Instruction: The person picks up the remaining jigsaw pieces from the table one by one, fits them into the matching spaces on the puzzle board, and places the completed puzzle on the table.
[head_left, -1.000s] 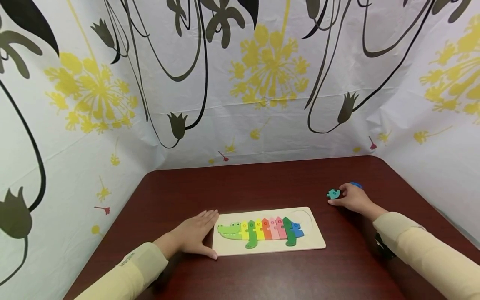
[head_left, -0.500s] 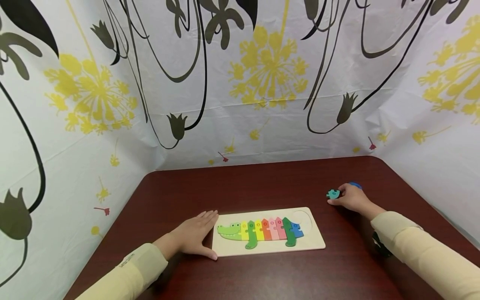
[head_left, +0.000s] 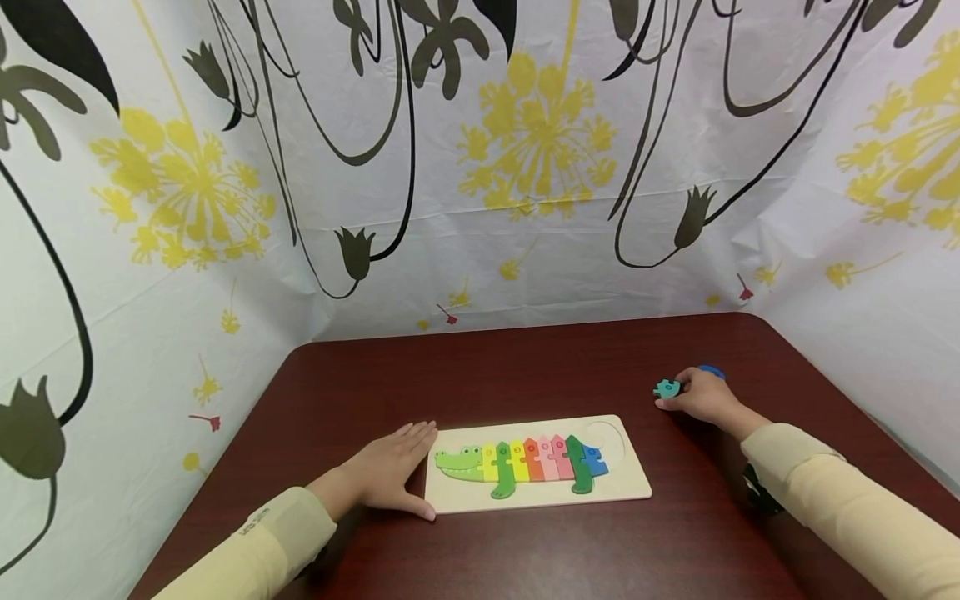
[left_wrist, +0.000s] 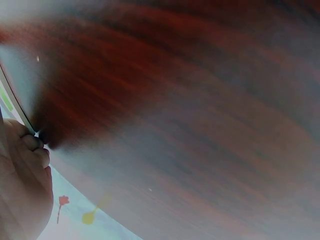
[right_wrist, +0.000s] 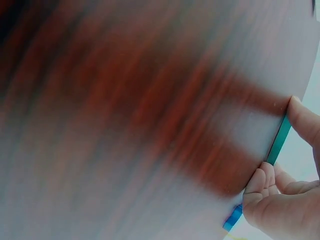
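Note:
A pale wooden puzzle board (head_left: 540, 493) lies on the table with a row of coloured crocodile pieces (head_left: 525, 460) in it, from a light green head to a blue piece. To the right of the blue piece shows a bare curved outline. My left hand (head_left: 392, 468) rests at the board's left end, fingers straight, thumb by its near corner. At the right of the table, my right hand (head_left: 703, 395) pinches a teal puzzle piece (head_left: 666, 388) between thumb and fingers; its edge (right_wrist: 280, 139) shows in the right wrist view. A blue piece (head_left: 712, 370) lies just behind that hand, partly hidden.
The dark red-brown table (head_left: 480, 375) has rounded far corners. A white cloth (head_left: 420, 192) printed with flowers hangs around its back and sides. Bare tabletop separates the board from my right hand.
Almost nothing differs. Both hands, the board and the teal puzzle piece stay where they were, apart from a very slight shift of the right forearm.

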